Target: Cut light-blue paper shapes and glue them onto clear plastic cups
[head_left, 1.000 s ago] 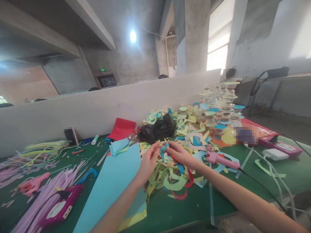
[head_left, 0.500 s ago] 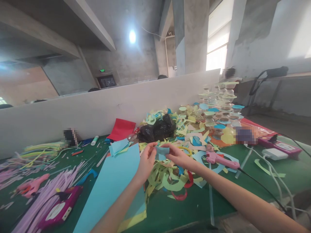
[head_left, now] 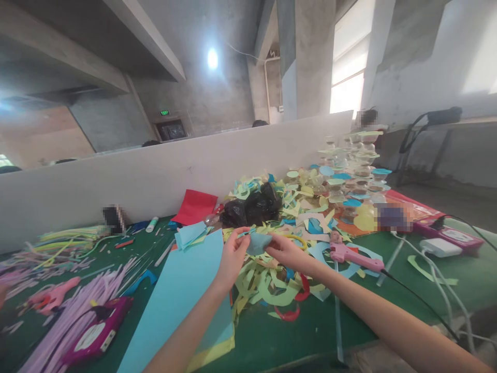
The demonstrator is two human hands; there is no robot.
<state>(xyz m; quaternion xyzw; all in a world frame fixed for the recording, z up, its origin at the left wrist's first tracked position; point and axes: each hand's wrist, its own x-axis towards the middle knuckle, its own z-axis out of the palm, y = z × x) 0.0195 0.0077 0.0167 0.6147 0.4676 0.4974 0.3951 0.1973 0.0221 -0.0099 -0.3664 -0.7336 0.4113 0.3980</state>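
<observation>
Between my two hands is a small piece of blue paper, held above a heap of paper scraps. My left hand pinches its left edge, where a bit of paper shows past the fingertips. On the other side, my right hand grips the right edge between thumb and fingers. Large blue sheets lie under my left forearm, with smaller folded blue pieces on their top corner. Beyond my hands sits a black plastic bag.
A pink glue gun with a cord lies at right, near a white adapter. Stacked clear cups with paper discs stand behind it. At left are purple strips, another pink glue gun and a magenta box. A low white partition runs behind.
The blue paper has turned between my fingers and now looks rounder and curved. My hands have barely shifted. At the far left edge, a blurred skin-toned shape has come into view.
</observation>
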